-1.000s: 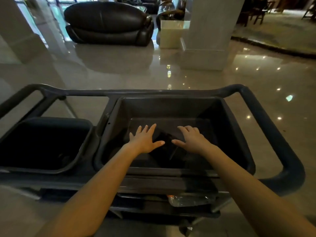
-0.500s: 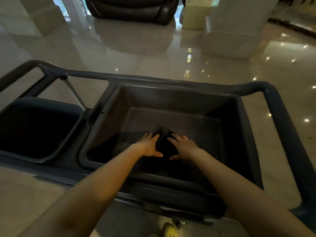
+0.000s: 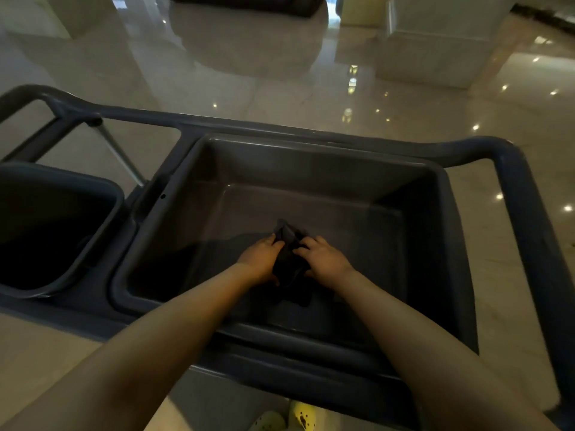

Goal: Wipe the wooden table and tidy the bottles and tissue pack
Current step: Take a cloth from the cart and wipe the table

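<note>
Inside the grey tub (image 3: pixel 311 157) of the cart, a dark cloth (image 3: pixel 287 244) sits bunched between both hands. The left hand (image 3: pixel 259 259) and right hand (image 3: pixel 323 259) have their fingers curled closed on it. A second ago the palms lay flat and spread; now they are gathered closer together.

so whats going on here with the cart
A person stands at a dark grey cleaning cart with both arms reaching into its large tub. The left hand and right hand are gathering up a dark cloth from the tub's bottom, bunching it between them. A smaller bucket sits in the cart on the person's left. No table, bottles or tissue pack are in view.
</note>
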Demonstrator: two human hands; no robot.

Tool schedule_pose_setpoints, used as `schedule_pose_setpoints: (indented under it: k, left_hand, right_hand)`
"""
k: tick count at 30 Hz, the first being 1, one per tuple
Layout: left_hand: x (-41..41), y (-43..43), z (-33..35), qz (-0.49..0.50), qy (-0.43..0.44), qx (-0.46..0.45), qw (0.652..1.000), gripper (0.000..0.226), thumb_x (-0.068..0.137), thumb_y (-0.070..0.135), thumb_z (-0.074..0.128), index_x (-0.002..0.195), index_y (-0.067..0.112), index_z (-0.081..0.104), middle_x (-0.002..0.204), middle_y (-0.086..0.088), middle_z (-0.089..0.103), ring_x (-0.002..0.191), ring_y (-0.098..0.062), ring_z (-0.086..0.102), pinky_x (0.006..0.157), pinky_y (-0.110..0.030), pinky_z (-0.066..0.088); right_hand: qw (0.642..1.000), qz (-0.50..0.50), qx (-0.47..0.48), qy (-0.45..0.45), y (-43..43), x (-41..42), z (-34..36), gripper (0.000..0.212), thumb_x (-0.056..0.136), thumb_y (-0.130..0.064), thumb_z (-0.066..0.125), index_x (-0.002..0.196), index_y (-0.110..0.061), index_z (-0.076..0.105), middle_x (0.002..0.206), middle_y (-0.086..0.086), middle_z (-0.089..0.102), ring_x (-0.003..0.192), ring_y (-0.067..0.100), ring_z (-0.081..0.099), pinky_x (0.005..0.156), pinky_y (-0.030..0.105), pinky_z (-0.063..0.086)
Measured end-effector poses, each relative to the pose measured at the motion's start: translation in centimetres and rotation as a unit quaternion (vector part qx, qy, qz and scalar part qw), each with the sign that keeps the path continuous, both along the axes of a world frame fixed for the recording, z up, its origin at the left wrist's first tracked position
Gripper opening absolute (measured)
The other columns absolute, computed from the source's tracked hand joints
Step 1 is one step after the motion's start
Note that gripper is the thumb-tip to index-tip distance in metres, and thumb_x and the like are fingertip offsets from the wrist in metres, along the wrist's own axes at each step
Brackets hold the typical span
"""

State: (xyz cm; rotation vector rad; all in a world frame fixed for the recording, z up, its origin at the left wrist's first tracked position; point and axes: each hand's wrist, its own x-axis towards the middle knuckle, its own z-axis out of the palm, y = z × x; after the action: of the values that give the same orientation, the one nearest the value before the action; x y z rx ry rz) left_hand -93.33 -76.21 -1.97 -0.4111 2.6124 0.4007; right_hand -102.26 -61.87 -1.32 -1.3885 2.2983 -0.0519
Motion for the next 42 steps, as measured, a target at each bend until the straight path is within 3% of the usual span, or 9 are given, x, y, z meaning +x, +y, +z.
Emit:
schedule_pose_setpoints:
  k: [3,8,12,15,24,30,33,37,42]
  left_hand:
    - [-0.1,-0.3,0.0,-0.015,0.003,-0.025,1.0,0.078,0.08,0.03,0.07,0.145,0.018,0.028,0.156,-0.012,0.02,0.137,-0.033,0.03,0.109,-0.042,0.034]
    - [-0.1,-0.3,0.7,-0.045,0.02,-0.045,0.998,0.053,0.091,0.029,0.054,0.141,0.02,0.038,0.154,-0.009,0.028,0.133,-0.031,0.039,0.108,-0.042,0.037]
    - [-0.1,0.6,2.0,-0.057,0.058,-0.036,0.996,0.043,0.092,0.024,0.053,0.134,0.017,0.048,0.144,-0.009,0.045,0.127,-0.029,0.047,0.104,-0.042,0.041]
    - [-0.6,1.4,3.7,-0.068,0.084,-0.029,0.994,0.034,0.091,0.022,0.052,0.125,0.015,0.055,0.126,-0.012,0.059,0.111,-0.03,0.057,0.093,-0.042,0.047]
    - [-2.8,4.6,10.5,-0.16,0.166,0.005,0.973,0.022,0.089,0.023,0.055,0.11,0.019,0.061,0.106,-0.005,0.067,0.096,-0.023,0.062,0.083,-0.038,0.05]
    - [-3.3,8.7,14.6,-0.267,0.209,0.005,0.941,0.021,0.09,0.024,0.055,0.11,0.021,0.061,0.1,-0.003,0.067,0.089,-0.018,0.063,0.076,-0.031,0.047]
    - [-2.8,11.7,17.0,-0.312,0.232,0.02,0.921,0.019,0.09,0.023,0.055,0.107,0.023,0.062,0.094,-0.001,0.066,0.084,-0.016,0.062,0.077,-0.034,0.05]
    - [-1.8,16.7,20.6,-0.38,0.253,0.028,0.889,0.019,0.091,0.021,0.053,0.106,0.023,0.064,0.094,-0.001,0.068,0.084,-0.019,0.063,0.079,-0.039,0.052]
    - [0.3,23.6,24.2,-0.457,0.273,0.051,0.845,0.023,0.091,0.019,0.053,0.111,0.023,0.063,0.099,-0.004,0.068,0.089,-0.022,0.063,0.08,-0.038,0.051]
  right_hand:
    - [1.0,-0.003,-0.024,0.018,-0.1,0.2,0.2,0.037,0.093,-0.019,0.044,0.13,-0.016,0.049,0.14,0.007,0.042,0.124,0.03,0.037,0.094,0.039,0.044]
    - [0.998,-0.041,-0.047,0.007,0.9,0.3,0.9,0.029,0.094,-0.023,0.044,0.12,-0.018,0.056,0.129,0.007,0.056,0.117,0.029,0.051,0.091,0.036,0.045]
    - [0.996,-0.072,-0.054,0.005,2.0,0.4,2.4,0.026,0.092,-0.022,0.047,0.114,-0.019,0.06,0.122,0.009,0.062,0.109,0.029,0.057,0.09,0.038,0.048]
    - [0.992,-0.095,-0.083,0.013,3.3,0.3,4.0,0.028,0.089,-0.02,0.05,0.113,-0.021,0.062,0.119,0.008,0.064,0.107,0.029,0.059,0.088,0.038,0.049]
    - [0.962,-0.201,-0.171,0.069,8.6,1.5,9.7,0.026,0.087,-0.015,0.054,0.112,-0.02,0.062,0.111,0.006,0.067,0.1,0.022,0.062,0.087,0.04,0.05]
    - [0.943,-0.267,-0.191,0.057,14.5,4.3,14.3,0.027,0.089,-0.012,0.052,0.113,-0.017,0.063,0.11,0.009,0.068,0.101,0.024,0.062,0.09,0.042,0.048]
    - [0.932,-0.301,-0.194,0.058,18.0,6.5,16.6,0.031,0.091,-0.011,0.048,0.118,-0.02,0.061,0.11,0.008,0.068,0.103,0.023,0.06,0.092,0.042,0.046]
    - [0.908,-0.354,-0.193,0.109,23.0,9.8,19.4,0.034,0.092,-0.01,0.046,0.121,-0.022,0.06,0.109,0.013,0.069,0.101,0.029,0.061,0.087,0.045,0.047]
    - [0.868,-0.422,-0.21,0.154,29.2,15.2,22.4,0.031,0.089,-0.012,0.052,0.116,-0.021,0.063,0.109,0.006,0.07,0.101,0.023,0.062,0.086,0.039,0.046]
